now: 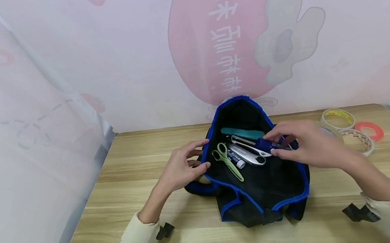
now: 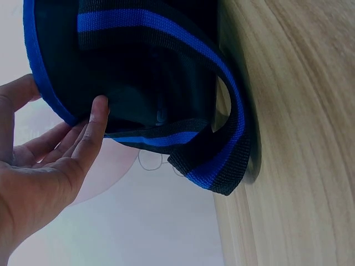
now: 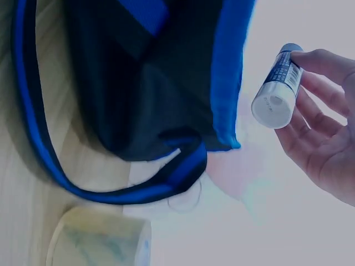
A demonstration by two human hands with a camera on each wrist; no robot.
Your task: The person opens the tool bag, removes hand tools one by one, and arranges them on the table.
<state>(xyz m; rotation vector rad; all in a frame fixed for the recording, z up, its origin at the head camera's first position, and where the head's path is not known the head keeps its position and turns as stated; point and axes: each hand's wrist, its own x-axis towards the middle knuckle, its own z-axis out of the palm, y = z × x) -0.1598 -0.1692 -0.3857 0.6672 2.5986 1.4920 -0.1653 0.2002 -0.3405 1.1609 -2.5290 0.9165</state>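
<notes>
A black bag (image 1: 263,193) with blue edging gapes wide on the table. My left hand (image 1: 182,166) holds its left rim, the thumb lying against the outer side in the left wrist view. Over the right part of the opening, my right hand (image 1: 311,145) pinches a glue stick (image 3: 280,88), dark blue with a pale round end. Inside the bag lie green scissors (image 1: 228,161), a silver utility knife (image 1: 246,155), a black-and-white cutter (image 1: 243,140), a small blue-and-white tube (image 1: 236,160) and a long teal item (image 1: 242,133).
Right of the bag are a clear tape roll (image 1: 325,123), a second tape roll (image 1: 370,150) and a red tape ring (image 1: 381,132). Carry straps (image 2: 236,111) loop out from the bag's sides. A printed cloth (image 1: 139,64) hangs behind the wooden table (image 1: 118,208).
</notes>
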